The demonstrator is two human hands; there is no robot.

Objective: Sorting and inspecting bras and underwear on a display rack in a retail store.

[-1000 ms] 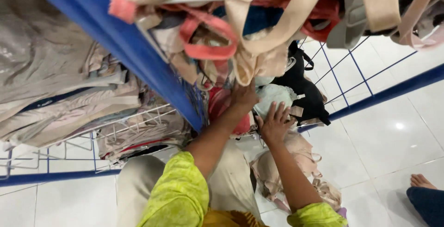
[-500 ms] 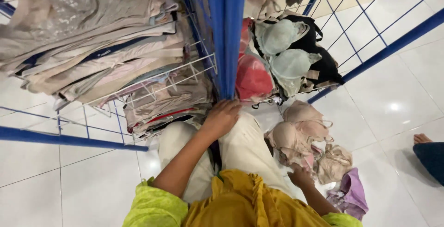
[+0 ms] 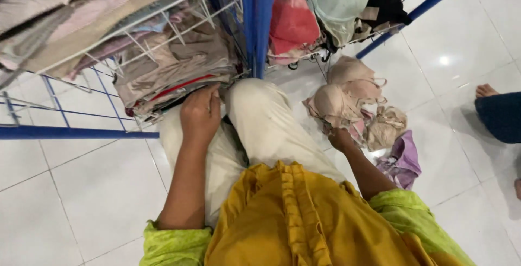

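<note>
The person is seated on a white tiled floor point(image 3: 97, 190), knees up against a blue wire rack point(image 3: 255, 22).

Left hand point(image 3: 199, 115): rests palm down on the left knee, fingers lying together and flat, fingertips touching the lowest folded beige garments point(image 3: 173, 76) at the rack's bottom shelf edge. It grips nothing.

Right hand point(image 3: 341, 138): lowered to the floor beside the right thigh, at the near edge of a heap of beige bras point(image 3: 347, 95). The fingers are curled into the fabric (whether they pinch a strap or a cup cannot be told).

The heap lies on the tiles just in front of the rack's right section, touching a crumpled tan bra point(image 3: 386, 127); a lilac garment point(image 3: 404, 160) lies just beside that, nearer the person.

Open room: bare tiles extend left of the left thigh and right of the heap. Another person's bare foot point(image 3: 484, 90) and dark trouser leg point(image 3: 502, 117) occupy the right edge.

The rack's right section holds a red bra point(image 3: 293, 22), mint bras point(image 3: 339, 0) and a black one point(image 3: 388, 3).
</note>
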